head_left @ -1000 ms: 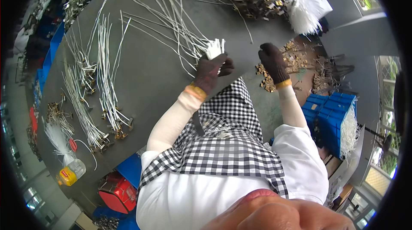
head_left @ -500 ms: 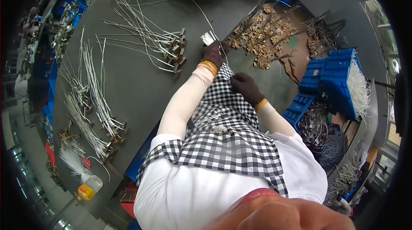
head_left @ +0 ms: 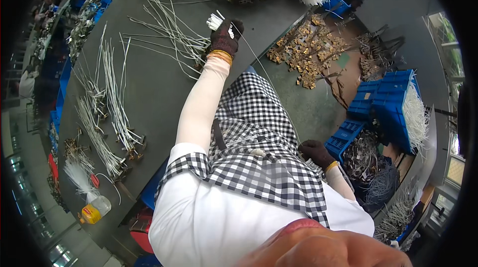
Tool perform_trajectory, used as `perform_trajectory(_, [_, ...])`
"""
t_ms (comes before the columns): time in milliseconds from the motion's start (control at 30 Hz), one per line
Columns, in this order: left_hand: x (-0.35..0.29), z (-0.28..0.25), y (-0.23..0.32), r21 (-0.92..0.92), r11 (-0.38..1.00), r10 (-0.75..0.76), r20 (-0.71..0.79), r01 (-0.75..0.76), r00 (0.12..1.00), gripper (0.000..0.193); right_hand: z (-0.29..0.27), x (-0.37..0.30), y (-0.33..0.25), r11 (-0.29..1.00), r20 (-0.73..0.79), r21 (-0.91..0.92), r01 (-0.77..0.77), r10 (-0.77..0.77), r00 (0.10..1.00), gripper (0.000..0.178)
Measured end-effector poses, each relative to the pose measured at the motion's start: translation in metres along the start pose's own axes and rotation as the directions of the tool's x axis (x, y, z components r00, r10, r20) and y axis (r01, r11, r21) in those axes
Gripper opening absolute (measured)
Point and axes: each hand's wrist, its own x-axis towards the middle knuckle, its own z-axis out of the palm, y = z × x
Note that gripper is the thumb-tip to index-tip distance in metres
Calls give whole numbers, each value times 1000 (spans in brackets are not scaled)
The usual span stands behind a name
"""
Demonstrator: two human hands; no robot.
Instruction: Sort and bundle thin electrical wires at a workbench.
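Note:
My left hand, in a dark knitted glove with a yellow cuff, is closed around a bundle of white wires. Their cut ends stick out past the fingers, above the table's edge. One thin wire slants from that hand down to my right hand. The right hand, gloved alike, is low beside my checked apron, its fingers closed where the strand reaches them. Wires with small metal pieces on their ends lie on the table just left of my left hand.
More wire bundles lie on the grey table at left, by a yellow-labelled bottle. Brassy metal parts are heaped on the floor at right. Blue crates with white strands stand beyond my right hand.
My left hand has moved left over the table with the bundle. My right hand has gone down and right, away from it, and the thin wire now stretches between them.

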Motion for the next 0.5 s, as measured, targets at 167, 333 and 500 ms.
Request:
perform_trajectory(167, [20, -30, -36, -812, 534, -320, 64, 235, 945, 16, -9, 2, -10, 1000, 16, -1, 7, -7, 1000, 21])
perform_trajectory(333, [16, -37, 11, -894, 368, -444, 72, 255, 893, 12, -8, -6, -20, 1000, 5, -6, 4, -4, 1000, 20])
perform_trajectory(500, [12, -54, 30, -879, 379, -473, 85, 290, 877, 17, -3, -11, -28, 999, -7, -28, -44, 44, 999, 23])
